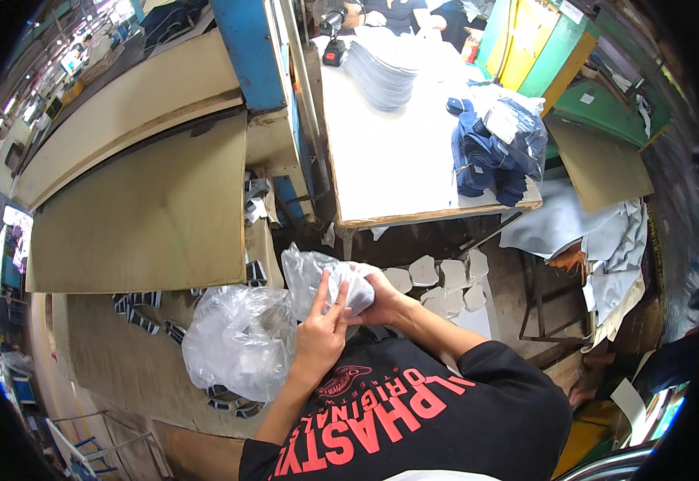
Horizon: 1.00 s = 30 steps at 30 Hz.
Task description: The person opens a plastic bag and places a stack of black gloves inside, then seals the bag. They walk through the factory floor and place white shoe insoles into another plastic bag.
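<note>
Between my two hands is a clear plastic bag (304, 270) with something pale grey inside, whose kind I cannot make out. My right hand (380, 298) is wrapped around the bag's right side. With its index and middle fingers stretched along the front, my left hand (323, 330) presses on the bag from below. Just left of my left forearm lies a large, crumpled heap of clear plastic bags (233, 343). It rests on a brown worktop (137, 365) and partly covers several small dark-and-grey bundled pieces (137, 309).
Several off-white cut pieces (445, 284) lie beyond my right arm. Ahead, a white table (389, 176) bears stacked light-blue sheets (381, 72) and bundled navy pieces (485, 156). A tan board (141, 208) overhangs the worktop. Light-blue material (562, 216) hangs at right.
</note>
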### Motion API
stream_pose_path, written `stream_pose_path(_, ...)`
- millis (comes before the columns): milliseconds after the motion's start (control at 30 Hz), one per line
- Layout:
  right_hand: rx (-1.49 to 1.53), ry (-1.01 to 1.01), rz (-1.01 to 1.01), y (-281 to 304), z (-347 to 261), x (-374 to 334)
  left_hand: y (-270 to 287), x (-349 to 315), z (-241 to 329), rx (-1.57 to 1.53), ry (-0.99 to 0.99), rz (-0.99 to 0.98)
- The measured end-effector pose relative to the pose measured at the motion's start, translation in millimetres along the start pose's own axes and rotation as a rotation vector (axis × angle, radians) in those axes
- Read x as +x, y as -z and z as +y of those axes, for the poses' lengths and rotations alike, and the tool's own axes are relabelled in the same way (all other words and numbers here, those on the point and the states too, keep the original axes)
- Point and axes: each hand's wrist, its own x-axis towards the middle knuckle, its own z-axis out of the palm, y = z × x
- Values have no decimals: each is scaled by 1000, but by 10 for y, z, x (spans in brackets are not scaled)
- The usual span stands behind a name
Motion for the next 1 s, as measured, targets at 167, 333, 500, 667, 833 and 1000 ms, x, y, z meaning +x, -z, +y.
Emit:
stream_pose_path(167,-342,117,128,-57,82,98,-36,54,-41,-28,34,43)
stream_pose_path(333,-767,221,387,-253,202,32,-94,89,-102,-141,113,194)
stream_pose_path(500,-1616,491,126,-299,-36,-257,-63,97,-221,-515,386,279)
stream_pose_path(667,-1517,1038,361,-28,-813,-519,138,-52,-436,-309,263,302)
stream_pose_path(833,-1944,1132,1218,803,-1914,-651,516,-597,-608,-96,460,179)
stream_pose_path(1000,-1885,992,1476,1523,-2267,-489,743,-1106,-719,399,494,92)
